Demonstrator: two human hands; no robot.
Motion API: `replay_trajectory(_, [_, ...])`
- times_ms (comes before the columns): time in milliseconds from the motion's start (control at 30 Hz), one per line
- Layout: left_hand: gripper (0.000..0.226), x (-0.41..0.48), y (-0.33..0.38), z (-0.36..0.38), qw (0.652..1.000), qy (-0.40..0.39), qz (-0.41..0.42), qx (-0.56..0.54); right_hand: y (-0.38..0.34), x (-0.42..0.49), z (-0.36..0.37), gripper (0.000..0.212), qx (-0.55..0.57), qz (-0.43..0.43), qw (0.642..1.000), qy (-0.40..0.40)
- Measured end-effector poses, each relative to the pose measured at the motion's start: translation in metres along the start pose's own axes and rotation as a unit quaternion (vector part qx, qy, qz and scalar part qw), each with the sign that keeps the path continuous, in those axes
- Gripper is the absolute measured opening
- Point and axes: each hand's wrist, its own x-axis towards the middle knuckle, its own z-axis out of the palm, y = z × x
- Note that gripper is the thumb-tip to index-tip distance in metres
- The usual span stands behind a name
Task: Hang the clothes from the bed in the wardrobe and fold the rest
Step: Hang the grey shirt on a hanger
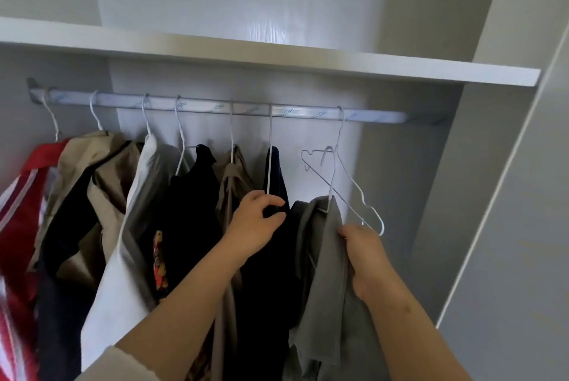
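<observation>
I see left hand (257, 220) pinching dark navy hanging garment (277, 171) | right hand (363, 245) gripping grey cloth shirt (326, 257) on white wire hanger (354, 189)

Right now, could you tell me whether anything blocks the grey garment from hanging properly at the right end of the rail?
Nothing visible does: the grey garment, held by the right hand, hangs on its hanger, already hooked on the rail, with bare rail further right.

A pale rail (215, 106) is fixed across the wardrobe under a white shelf (277, 54). Seven wire hangers are hooked on it. From nine o'clock towards three o'clock are carried a red garment (21, 196), a beige coat (89, 171), a white garment (129, 226), a black top (191, 196), a khaki piece (231, 183), a navy garment (274, 171) and a grey shirt (326, 257) on a tilted hanger (348, 183).
</observation>
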Motion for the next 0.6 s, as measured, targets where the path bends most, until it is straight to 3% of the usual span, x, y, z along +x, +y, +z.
replay_trajectory(267, [0.033,0.064,-0.003,0.002,0.999,0.033,-0.007,0.028,-0.058,0.061,0.028,0.009,0.006,-0.067,0.997,0.034])
replay_trajectory(433, [0.068,0.092,-0.016,0.014,0.999,-0.044,-0.023,0.005,-0.086,0.100,0.043,0.008,0.031,-0.103,0.994,0.013])
replay_trajectory(600, [0.064,0.117,-0.017,0.019,0.993,0.051,0.002,-0.110,-0.101,0.137,0.058,0.021,0.029,-0.122,0.992,-0.010])
